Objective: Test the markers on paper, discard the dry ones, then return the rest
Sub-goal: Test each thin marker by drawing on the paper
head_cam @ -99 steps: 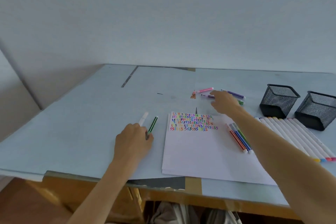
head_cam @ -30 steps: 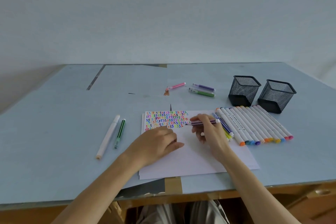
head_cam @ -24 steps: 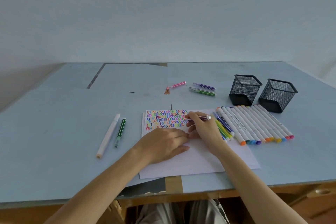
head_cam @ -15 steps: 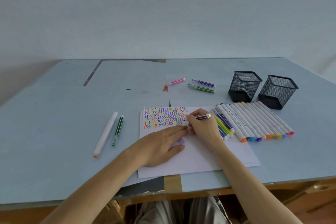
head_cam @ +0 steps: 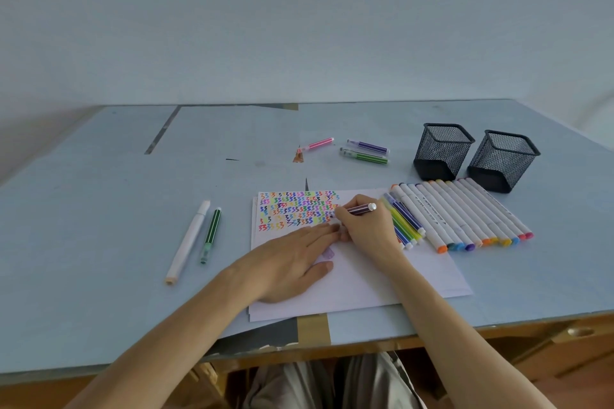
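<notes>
White paper (head_cam: 358,279) with multicoloured squiggle rows (head_cam: 297,209); black mesh cups (head_cam: 442,151); pale blue table (head_cam: 99,209); striped marker (head_cam: 357,209), perhaps dark purple.

Left hand (head_cam: 292,261) laid flat, palm down, fingers straight and together, thumb spread toward the body. Right hand (head_cam: 367,229) curled in a writing grip, fingertips pinched together, touching the left fingertips. Both forearms bare, reaching forward.

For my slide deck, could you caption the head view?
Right hand tests a purple marker on scribbled paper while the left hand steadies the sheet.
</notes>
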